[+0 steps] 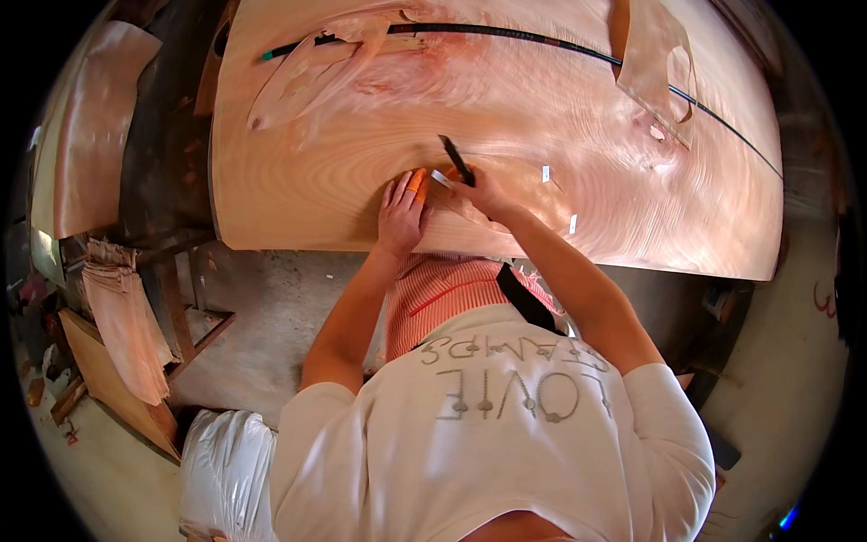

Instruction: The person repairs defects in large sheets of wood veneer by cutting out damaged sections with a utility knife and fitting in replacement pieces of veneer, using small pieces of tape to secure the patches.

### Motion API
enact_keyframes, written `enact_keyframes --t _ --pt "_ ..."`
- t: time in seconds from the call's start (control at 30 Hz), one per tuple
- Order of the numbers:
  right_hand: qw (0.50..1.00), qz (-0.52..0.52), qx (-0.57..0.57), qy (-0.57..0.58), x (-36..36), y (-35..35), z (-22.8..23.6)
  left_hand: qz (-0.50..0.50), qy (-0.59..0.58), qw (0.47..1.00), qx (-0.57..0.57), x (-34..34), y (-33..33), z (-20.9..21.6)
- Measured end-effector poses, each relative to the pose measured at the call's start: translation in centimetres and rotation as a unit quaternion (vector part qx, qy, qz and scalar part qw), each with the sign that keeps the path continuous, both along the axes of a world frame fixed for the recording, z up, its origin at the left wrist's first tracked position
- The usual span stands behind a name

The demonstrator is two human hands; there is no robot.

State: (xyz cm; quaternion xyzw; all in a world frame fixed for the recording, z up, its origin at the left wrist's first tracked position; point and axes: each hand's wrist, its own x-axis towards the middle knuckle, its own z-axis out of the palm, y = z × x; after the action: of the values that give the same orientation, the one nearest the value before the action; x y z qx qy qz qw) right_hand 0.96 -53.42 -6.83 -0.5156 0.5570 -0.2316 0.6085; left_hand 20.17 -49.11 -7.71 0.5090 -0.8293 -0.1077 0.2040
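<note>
A large sheet of reddish wood veneer point(506, 108) covers the workbench in front of me. My left hand point(400, 215) lies flat on it near the front edge, one finger capped in orange. Just to its right, my right hand point(483, 191) grips a thin black knife point(456, 160), its tip pressed against the veneer beside my left fingertips. Small white bits of tape point(545, 173) dot the veneer to the right of my hands.
A long black strip point(578, 47) arcs across the far side of the sheet. Loose veneer offcuts point(316, 68) lie at the back left and back right. More veneer sheets point(90, 126) stand at the left, and a white plastic bag point(226, 470) sits on the floor.
</note>
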Motion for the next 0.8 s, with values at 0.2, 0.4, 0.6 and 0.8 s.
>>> enact_keyframes --t 0.2,0.4,0.6,0.8 --pt "0.982 -0.023 -0.074 0.17 5.1 -2.5 -2.5 0.078 0.006 0.997 -0.012 1.2 -0.3 0.0" --pt "0.967 0.028 -0.097 0.235 5.6 -2.5 -1.0 0.037 -0.051 0.998 0.014 1.2 -0.8 0.3" --pt "0.889 0.182 -0.208 0.365 3.5 -5.4 1.8 0.04 -0.146 0.988 0.032 0.9 -1.0 -0.2" --pt "0.981 0.034 -0.061 0.18 -6.2 -1.2 1.2 0.032 -0.056 0.998 0.019 0.6 -1.4 0.5"
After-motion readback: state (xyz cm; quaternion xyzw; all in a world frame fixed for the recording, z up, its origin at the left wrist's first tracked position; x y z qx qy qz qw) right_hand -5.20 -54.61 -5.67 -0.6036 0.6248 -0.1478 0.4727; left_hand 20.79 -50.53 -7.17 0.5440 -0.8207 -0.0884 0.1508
